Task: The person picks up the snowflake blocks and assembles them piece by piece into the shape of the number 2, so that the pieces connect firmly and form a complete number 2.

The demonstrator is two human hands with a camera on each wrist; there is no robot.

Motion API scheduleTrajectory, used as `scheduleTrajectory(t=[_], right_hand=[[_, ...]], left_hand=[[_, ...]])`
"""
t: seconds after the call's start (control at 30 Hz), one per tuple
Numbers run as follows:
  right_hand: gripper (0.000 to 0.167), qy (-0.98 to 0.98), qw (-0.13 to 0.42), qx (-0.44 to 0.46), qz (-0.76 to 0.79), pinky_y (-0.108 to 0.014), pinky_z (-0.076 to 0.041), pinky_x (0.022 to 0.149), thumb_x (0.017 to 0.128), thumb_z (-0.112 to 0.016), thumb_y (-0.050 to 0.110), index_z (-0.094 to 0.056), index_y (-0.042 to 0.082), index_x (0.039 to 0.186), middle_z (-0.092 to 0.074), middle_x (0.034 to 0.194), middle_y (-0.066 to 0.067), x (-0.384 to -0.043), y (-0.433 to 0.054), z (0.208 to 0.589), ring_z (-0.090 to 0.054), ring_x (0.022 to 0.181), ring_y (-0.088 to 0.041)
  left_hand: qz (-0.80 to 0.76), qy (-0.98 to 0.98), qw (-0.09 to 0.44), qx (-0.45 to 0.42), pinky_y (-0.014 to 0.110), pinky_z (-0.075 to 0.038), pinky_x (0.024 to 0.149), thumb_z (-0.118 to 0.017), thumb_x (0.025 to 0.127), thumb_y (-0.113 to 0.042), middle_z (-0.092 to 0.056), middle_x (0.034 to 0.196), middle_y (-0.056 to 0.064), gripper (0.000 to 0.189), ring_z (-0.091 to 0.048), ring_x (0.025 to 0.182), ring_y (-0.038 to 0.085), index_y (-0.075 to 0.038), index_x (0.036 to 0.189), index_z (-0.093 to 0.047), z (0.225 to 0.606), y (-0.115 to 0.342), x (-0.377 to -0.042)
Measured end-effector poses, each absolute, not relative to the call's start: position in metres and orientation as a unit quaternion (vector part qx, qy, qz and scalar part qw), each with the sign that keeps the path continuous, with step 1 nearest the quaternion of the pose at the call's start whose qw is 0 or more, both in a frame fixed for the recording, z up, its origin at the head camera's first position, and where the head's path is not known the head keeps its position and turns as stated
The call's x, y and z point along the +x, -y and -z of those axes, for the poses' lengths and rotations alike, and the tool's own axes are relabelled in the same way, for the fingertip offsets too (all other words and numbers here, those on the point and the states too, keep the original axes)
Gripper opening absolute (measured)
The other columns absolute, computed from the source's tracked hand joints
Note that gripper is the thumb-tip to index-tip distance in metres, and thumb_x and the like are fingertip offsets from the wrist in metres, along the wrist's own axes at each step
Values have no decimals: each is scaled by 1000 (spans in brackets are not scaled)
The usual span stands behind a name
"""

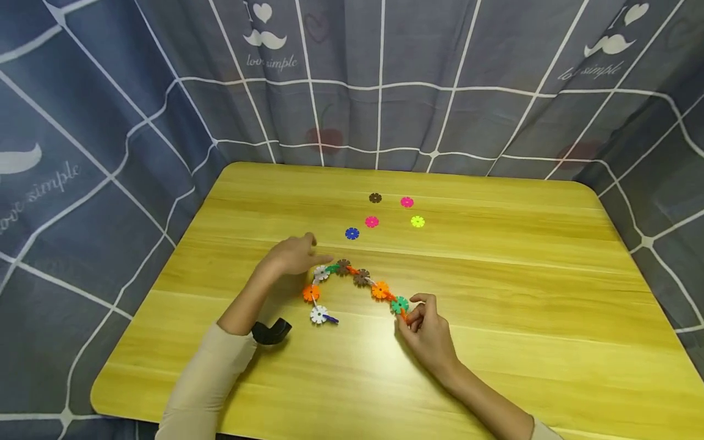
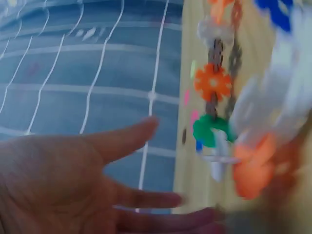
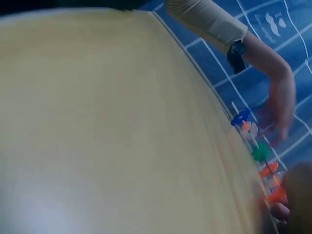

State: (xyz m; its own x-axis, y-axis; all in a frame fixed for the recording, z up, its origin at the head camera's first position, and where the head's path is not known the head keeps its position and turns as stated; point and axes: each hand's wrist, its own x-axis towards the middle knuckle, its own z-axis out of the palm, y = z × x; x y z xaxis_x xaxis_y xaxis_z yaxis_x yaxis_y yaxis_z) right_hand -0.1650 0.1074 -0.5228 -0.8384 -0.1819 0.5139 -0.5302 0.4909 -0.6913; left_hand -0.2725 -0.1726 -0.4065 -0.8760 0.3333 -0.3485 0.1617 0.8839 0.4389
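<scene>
A chain of interlocking flower-shaped plastic discs arches over the table in the head view, in white, orange, green and brown. My right hand pinches the orange disc at its right end, just below a green disc. At the chain's upper left, my left hand has its fingers spread beside a white disc and grips nothing. The left wrist view shows that left hand with extended fingers near the chain. A dark blue disc ends the chain's left side.
Loose discs lie farther back: blue, two pink, including one nearer, brown and yellow-green. A black curved piece sits at my left wrist. A grey checked curtain surrounds the wooden table.
</scene>
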Motion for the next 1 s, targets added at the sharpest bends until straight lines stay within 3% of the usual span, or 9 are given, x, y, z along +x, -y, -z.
scheduleTrajectory(t=[0.1, 0.2, 0.27, 0.4, 0.53, 0.77, 0.87, 1.0], right_hand=[[40, 808, 141, 281, -499, -16, -43, 45, 75, -70, -6, -45, -5, 107, -58, 64, 4, -157, -104, 509, -50, 52, -1], [24, 791, 120, 279, -532, -18, -43, 43, 78, -68, -6, -52, 0, 96, -60, 63, 3, -161, -108, 503, -49, 50, -3], [17, 797, 128, 236, -541, -18, -40, 41, 80, -67, -5, -55, 4, 88, -58, 61, 3, -169, -116, 504, -47, 47, -5], [9, 815, 81, 135, -558, -22, -44, 47, 85, -65, 5, -57, 9, 86, -61, 64, 1, -182, -134, 509, -54, 52, -12], [6, 793, 24, 70, -605, -27, -51, 55, 89, -59, 3, -57, 0, 95, -65, 73, -10, -195, -146, 511, -61, 61, -21], [14, 765, 4, 35, -643, -31, -54, 58, 92, -52, 0, -52, -10, 102, -63, 83, -25, -214, -160, 507, -62, 69, -34], [13, 777, -18, 47, -628, -31, -54, 60, 92, -53, 1, -54, -9, 102, -64, 85, -23, -216, -165, 505, -63, 72, -31], [9, 822, -38, 86, -561, -26, -51, 61, 91, -58, 7, -61, 2, 98, -67, 84, -9, -216, -167, 502, -62, 72, -19]], left_hand=[[-201, -934, 272, 116, 31, -42, 62, -59, 87, -46, -57, 85, 9, 52, -51, 66, 18, 0, 111, -53, 410, 187, -263], [-248, -919, 275, 137, 29, -40, 60, -68, 84, -32, -53, 78, 6, 42, -47, 62, 16, -1, 110, -53, 417, 188, -264], [-278, -914, 255, 149, 29, -42, 61, -69, 83, -20, -55, 78, 6, 40, -50, 64, 17, 0, 113, -53, 421, 183, -269], [-331, -902, 206, 188, 26, -45, 60, -67, 83, -9, -59, 80, 4, 30, -54, 68, 14, -2, 110, -57, 431, 164, -287], [-369, -884, 166, 234, 24, -49, 67, -68, 83, -7, -62, 84, 2, 23, -59, 78, 14, -4, 105, -61, 443, 141, -306], [-392, -864, 151, 278, 26, -48, 79, -62, 90, -17, -64, 96, -1, 22, -59, 91, 13, -5, 108, -62, 456, 122, -316], [-392, -875, 111, 261, 30, -46, 83, -59, 92, -20, -64, 102, 0, 24, -57, 96, 13, -6, 110, -62, 454, 129, -309], [-392, -881, 58, 258, 39, -46, 85, -61, 90, -15, -63, 108, 5, 24, -56, 101, 18, -6, 112, -62, 445, 140, -301]])
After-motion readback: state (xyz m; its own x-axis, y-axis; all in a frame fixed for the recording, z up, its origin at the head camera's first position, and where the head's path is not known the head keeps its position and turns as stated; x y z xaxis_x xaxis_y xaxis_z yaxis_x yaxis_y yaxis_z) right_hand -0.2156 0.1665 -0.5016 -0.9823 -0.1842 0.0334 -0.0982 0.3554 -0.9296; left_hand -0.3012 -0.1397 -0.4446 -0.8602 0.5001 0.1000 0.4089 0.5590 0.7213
